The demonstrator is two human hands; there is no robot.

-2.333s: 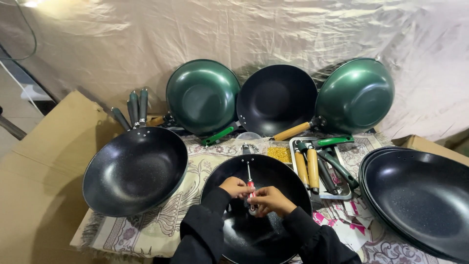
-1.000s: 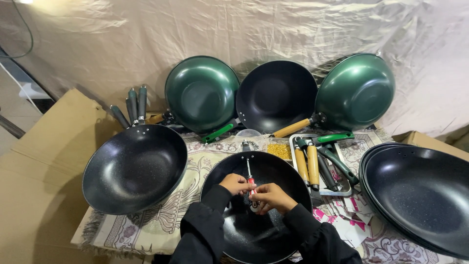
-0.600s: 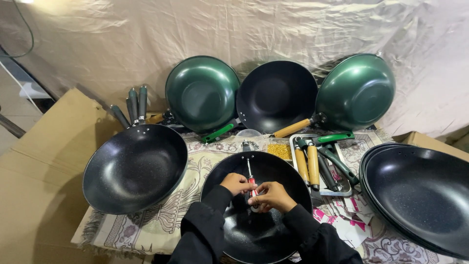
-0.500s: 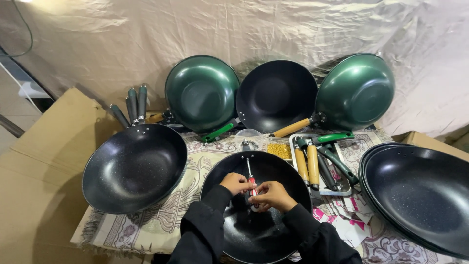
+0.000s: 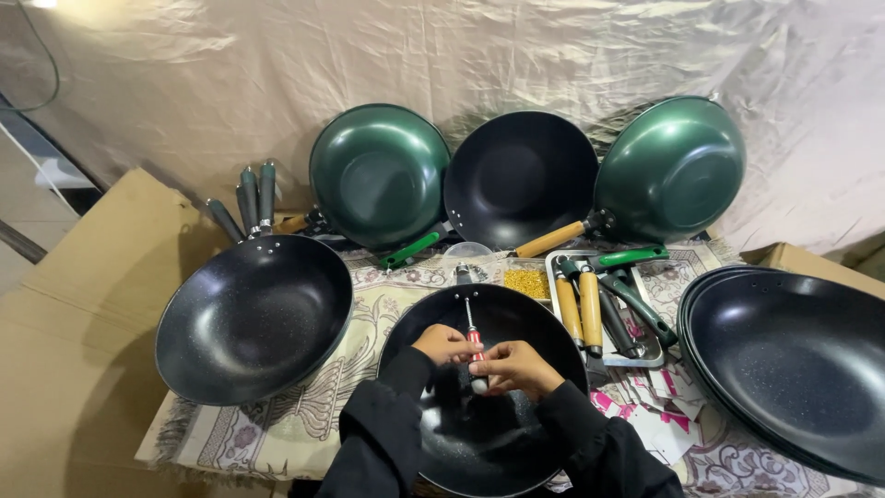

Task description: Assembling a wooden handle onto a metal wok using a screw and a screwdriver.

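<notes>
Nothing much has shifted: both hands still meet over the black wok [image 5: 479,433]. My right hand [image 5: 518,366] grips the screwdriver [image 5: 473,343], shaft pointing away toward the rim; my left hand [image 5: 444,343], just beside, pinches it.

- To my left, a large flattened brown cardboard box [image 5: 88,304] lies under the patterned cloth's edge.
- At far right, a brown cardboard box corner [image 5: 811,263] shows behind stacked pans.
- Near my right sleeve, pink-and-white printed paper cards [image 5: 659,426] lie scattered.
</notes>
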